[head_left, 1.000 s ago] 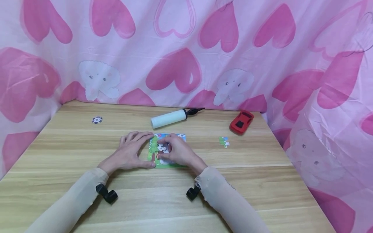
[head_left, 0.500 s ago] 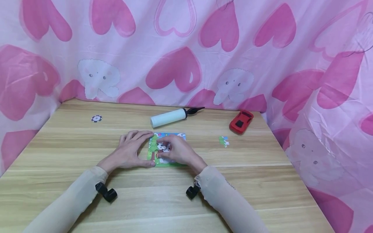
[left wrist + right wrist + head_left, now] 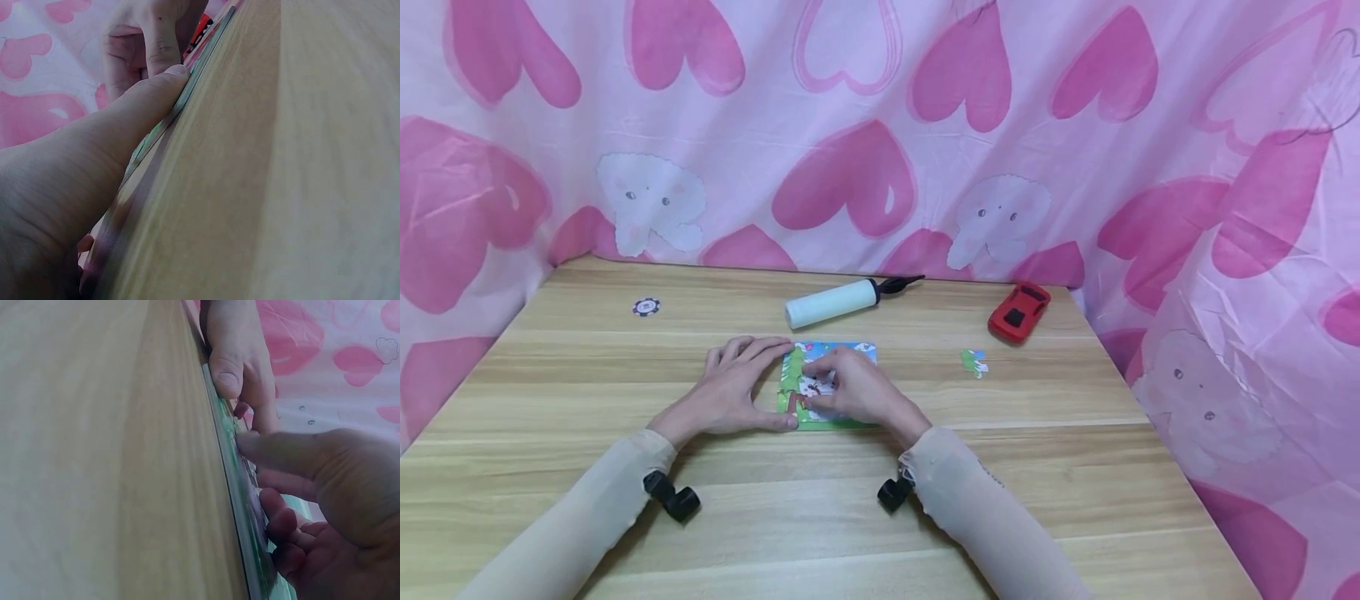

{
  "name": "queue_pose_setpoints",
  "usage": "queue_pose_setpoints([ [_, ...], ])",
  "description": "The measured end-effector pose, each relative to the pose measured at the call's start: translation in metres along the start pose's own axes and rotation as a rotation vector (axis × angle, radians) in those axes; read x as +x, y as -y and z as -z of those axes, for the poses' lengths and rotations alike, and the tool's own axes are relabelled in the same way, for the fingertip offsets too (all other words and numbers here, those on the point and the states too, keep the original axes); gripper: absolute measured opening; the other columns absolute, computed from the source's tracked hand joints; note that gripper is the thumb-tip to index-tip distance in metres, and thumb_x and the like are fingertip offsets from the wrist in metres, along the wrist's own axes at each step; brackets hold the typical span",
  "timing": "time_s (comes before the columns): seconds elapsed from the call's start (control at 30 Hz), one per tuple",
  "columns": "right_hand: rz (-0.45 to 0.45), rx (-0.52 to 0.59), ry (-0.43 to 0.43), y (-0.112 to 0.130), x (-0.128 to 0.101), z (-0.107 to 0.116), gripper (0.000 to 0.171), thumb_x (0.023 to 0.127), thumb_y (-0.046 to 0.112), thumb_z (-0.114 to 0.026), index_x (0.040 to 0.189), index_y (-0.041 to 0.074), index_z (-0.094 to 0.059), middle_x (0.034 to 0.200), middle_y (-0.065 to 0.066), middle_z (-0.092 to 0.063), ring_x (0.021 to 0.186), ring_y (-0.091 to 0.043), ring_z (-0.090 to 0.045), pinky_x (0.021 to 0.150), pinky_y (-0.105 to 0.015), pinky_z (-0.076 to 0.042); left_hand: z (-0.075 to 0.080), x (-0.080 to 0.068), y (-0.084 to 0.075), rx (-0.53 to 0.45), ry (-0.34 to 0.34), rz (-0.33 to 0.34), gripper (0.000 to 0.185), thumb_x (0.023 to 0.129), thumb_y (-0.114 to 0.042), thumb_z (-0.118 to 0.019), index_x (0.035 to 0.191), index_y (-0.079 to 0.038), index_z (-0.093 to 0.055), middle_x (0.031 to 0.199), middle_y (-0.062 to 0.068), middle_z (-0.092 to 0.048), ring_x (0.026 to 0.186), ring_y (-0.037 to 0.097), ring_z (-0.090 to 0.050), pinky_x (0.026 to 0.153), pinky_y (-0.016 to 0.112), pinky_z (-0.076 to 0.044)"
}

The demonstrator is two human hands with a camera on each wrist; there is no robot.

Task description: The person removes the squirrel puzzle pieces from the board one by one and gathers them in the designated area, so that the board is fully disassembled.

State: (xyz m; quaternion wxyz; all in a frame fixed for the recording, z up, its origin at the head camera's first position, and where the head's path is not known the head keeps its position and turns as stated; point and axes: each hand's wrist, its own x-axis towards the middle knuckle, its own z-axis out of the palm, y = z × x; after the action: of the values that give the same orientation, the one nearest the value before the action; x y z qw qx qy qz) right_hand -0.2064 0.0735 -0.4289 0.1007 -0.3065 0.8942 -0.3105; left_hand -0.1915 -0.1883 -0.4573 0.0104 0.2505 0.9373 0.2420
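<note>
A small picture jigsaw puzzle (image 3: 793, 362), green with blue and white, lies flat on the table in the head view. My left hand (image 3: 730, 387) spans its left side: the thumb rests at the near left corner, a fingertip at the far left. In the left wrist view the left thumb (image 3: 150, 94) lies nearly straight along the board's edge. Over the puzzle's middle, my right hand (image 3: 861, 387) has thumb and forefinger curled around a white puzzle piece (image 3: 815, 386). The right hand hides the board's right part; the piece's outline is hard to make out.
A loose puzzle piece (image 3: 974, 363) lies to the right on the wooden table (image 3: 820, 517). Farther back are a pale hand pump (image 3: 831, 304) with a black end, a red toy car (image 3: 1018, 313) and a poker chip (image 3: 646, 307). A pink heart-patterned curtain (image 3: 842, 183) borders the table.
Between the right fingertips, the white rabbit picture has shifted or turned slightly. Both hands stay in nearly the same places, and the objects around have not moved.
</note>
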Motion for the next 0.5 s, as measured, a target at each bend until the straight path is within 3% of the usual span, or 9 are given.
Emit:
queue_pose_setpoints([
  [0.2, 0.05, -0.069, -0.038, -0.0001, 0.0011, -0.0068, 0.052, 0.095, 0.048, -0.09, 0.134, 0.013, -0.081, 0.12, 0.005, -0.076, 0.105, -0.01, -0.059, 0.091, -0.027, -0.05, -0.0002, -0.0002, -0.0007, 0.019, -0.003, 0.0, 0.124, 0.074, -0.087, -0.084, 0.172, -0.021, -0.043, 0.178, 0.005, -0.038, 0.156, 0.04, -0.029, 0.111, 0.064, -0.027],
  [0.37, 0.016, -0.08, -0.068, 0.0036, -0.0002, -0.009, 0.041, 0.096, 0.043, -0.091, 0.124, 0.015, -0.083, 0.111, 0.005, -0.072, 0.1, -0.011, -0.057, 0.087, -0.027, -0.048, -0.0002, -0.0003, -0.0009, 0.018, -0.016, -0.007, 0.123, 0.075, -0.085, -0.085, 0.171, -0.02, -0.045, 0.177, 0.006, -0.04, 0.155, 0.041, -0.03, 0.109, 0.064, -0.027],
  [0.5, -0.007, -0.076, -0.056, 0.0058, -0.0009, -0.0073, 0.039, 0.097, 0.039, -0.091, 0.126, 0.015, -0.083, 0.109, 0.005, -0.07, 0.1, -0.012, -0.057, 0.087, -0.027, -0.049, -0.0005, -0.0003, -0.0011, 0.016, -0.015, -0.007, 0.123, 0.075, -0.084, -0.086, 0.171, -0.02, -0.045, 0.177, 0.006, -0.04, 0.155, 0.041, -0.03, 0.11, 0.064, -0.027],
])
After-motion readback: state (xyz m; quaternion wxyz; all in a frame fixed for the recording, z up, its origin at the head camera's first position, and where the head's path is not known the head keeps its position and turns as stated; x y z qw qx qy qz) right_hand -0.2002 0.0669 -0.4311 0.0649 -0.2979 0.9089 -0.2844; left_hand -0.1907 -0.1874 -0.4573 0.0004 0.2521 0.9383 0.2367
